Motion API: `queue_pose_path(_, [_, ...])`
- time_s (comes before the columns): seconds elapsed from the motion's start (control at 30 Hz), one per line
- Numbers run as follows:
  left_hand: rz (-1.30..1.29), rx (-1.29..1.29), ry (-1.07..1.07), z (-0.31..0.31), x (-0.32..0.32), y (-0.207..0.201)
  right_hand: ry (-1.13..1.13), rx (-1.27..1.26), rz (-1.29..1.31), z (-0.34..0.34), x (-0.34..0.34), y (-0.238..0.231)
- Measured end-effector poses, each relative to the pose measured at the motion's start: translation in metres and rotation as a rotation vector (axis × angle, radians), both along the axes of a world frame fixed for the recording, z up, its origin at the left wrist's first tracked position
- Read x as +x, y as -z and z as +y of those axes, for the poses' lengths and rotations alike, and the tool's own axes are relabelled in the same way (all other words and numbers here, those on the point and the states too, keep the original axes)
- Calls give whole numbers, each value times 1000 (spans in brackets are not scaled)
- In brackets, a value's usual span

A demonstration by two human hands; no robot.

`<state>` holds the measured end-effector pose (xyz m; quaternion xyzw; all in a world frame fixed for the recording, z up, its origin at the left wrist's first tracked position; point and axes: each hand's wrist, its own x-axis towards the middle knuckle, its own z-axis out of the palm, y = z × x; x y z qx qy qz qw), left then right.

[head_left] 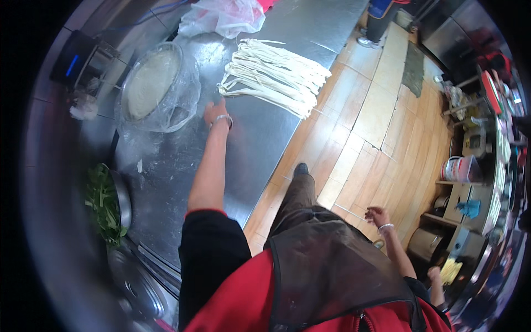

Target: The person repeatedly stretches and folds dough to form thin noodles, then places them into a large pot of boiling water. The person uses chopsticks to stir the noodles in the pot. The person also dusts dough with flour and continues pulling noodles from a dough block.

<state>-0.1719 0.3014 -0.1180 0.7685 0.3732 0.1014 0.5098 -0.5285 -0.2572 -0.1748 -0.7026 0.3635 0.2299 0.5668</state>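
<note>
My left hand (215,113) is stretched out over the steel table, its fingers curled in. It is just short of the near left end of a row of long, pale dough strips (276,77). Whatever it may hold is too small to make out. Off the table's edge, over the floor, my right hand (377,216) hangs by my side with loosely bent fingers apart and nothing in it. Left of my left hand is a large round bowl of pale dough (152,83), with clear plastic film (185,105) around it.
A bowl of green leaves (105,205) and metal lids (138,285) line the table's left side. Plastic bags (224,16) lie at the far end. Another person's legs (379,25) stand beyond; another person's hand (435,274) is at lower right. Shelves with a bucket (462,169) line the right.
</note>
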Motion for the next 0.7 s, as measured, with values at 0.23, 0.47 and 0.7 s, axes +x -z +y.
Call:
queue_pose_path(0.23, [498, 550, 171, 25, 115, 29, -67, -87, 337, -84, 61, -25])
queue_pose_path(0.47, [186, -7, -375, 43, 148, 51, 159, 109, 341, -195, 237, 3])
queue_pose_path(0.7, [1232, 1093, 369, -5, 133, 20, -221, -17, 225, -304, 516, 16])
